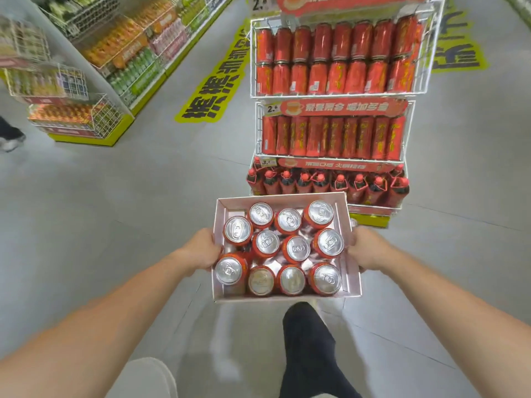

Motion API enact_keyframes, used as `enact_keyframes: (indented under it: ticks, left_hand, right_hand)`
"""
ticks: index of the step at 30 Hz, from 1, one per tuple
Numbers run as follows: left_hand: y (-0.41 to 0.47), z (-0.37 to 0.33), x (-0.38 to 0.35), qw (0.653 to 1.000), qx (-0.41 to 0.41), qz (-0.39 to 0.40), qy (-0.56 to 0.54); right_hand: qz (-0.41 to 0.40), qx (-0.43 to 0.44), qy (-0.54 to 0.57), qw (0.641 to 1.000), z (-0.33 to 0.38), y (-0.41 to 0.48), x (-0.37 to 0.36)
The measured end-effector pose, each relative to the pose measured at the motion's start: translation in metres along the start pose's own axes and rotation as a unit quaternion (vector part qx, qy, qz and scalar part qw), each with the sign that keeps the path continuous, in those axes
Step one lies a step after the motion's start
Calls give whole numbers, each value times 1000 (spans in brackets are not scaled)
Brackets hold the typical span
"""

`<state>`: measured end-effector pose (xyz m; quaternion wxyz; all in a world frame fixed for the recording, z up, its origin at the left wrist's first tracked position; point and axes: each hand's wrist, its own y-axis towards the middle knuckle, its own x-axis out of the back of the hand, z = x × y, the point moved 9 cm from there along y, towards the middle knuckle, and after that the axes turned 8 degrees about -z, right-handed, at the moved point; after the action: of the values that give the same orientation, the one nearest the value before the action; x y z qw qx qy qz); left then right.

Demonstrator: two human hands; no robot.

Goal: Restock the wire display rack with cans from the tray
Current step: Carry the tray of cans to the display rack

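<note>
Progress: seemingly none | pale cardboard tray [287, 298] holds red metal cans [296, 248], near white wire display rack [339, 96] | left hand [201, 249], right hand [365, 248]: grip curled round tray sides

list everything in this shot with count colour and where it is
tray: one, white, held before the rack
tray cans: eleven, red with silver tops, upright in tray
wire display rack: one, white, straight ahead
rack cans: many, red, top two tiers
bottles: one row, dark with red caps, bottom tier
floor stickers: two, yellow, either side of rack
shelves: one run, orange and green drinks, far left
left hand: grips tray's left side
right hand: grips tray's right side
</note>
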<state>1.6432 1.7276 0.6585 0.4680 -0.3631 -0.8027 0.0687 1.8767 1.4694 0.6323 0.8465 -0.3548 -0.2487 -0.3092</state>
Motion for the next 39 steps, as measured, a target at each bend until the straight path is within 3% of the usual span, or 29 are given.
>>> enact_keyframes:
  ticks: [5,12,22,28,39]
  left_hand:
    - [143,5,-1,999,43,-14,27]
    - [301,15,-29,997,27,6,77]
    - [512,129,-153,989,35,82,118]
    - [606,211,-240,986,27,91,134]
    - [714,283,-370,984,12,130,122]
  right_hand:
    - [4,-5,-55,998,17,136,-23]
    - [8,-44,-21,999,-5,283,-74]
    - [5,-130,-33,991,-108,437,-234]
    - [-1,-148,-48,988,-175,506,-325]
    - [-5,-174,-78,982,-283,610,-423]
